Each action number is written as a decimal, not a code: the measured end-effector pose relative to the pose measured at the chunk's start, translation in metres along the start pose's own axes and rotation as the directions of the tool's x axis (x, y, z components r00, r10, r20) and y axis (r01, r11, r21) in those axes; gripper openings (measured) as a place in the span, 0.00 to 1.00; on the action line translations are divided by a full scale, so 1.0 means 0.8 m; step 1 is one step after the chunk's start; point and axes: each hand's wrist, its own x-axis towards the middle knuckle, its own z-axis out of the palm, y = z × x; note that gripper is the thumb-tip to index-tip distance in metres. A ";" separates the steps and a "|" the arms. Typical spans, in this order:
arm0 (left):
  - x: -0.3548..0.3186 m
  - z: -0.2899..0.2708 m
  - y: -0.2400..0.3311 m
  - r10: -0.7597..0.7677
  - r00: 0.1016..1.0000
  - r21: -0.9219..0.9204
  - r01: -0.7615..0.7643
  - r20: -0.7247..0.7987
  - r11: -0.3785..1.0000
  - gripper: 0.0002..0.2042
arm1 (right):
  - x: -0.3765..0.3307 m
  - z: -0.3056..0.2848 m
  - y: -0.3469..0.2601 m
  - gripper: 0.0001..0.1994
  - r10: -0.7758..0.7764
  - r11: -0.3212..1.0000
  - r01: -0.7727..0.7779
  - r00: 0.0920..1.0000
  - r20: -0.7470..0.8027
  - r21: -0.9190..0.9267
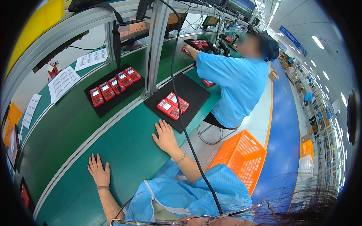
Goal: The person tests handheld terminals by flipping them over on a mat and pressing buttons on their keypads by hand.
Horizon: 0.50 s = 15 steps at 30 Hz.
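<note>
My left hand (99,171) rests flat on the green workbench (124,150), fingers stretched out, with nothing under it that I can see. Farther right, my right hand (165,136) also lies palm down, its fingers apart and empty. Just beyond its fingertips is a black mat (198,92) bearing two red handheld card terminals (168,109) with keypads and small screens, set side by side. Across the metal rail, a second black mat (102,110) carries a row of several similar red terminals (106,91).
A black cable (177,84) hangs across the view, in front of the terminals. A metal post (156,49) rises from the bench. Printed sheets (63,83) lie at the far left. To the right, a co-worker in blue (230,83) handles red devices; an orange crate (241,160) stands on the floor.
</note>
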 end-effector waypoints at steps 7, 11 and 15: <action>-0.003 -0.009 0.008 0.004 1.000 -0.028 -0.004 0.008 1.000 0.31 | -0.005 -0.001 0.001 0.29 -0.002 1.000 0.002 1.000 -0.017 0.018; -0.003 -0.006 0.012 0.019 0.999 -0.041 -0.020 -0.040 0.999 0.31 | -0.004 0.001 0.008 0.30 -0.015 0.999 0.016 0.999 -0.039 0.031; -0.006 0.004 0.007 0.056 0.987 -0.024 -0.060 -0.151 0.998 0.32 | 0.009 0.009 0.011 0.29 -0.080 0.997 0.080 0.995 -0.055 -0.016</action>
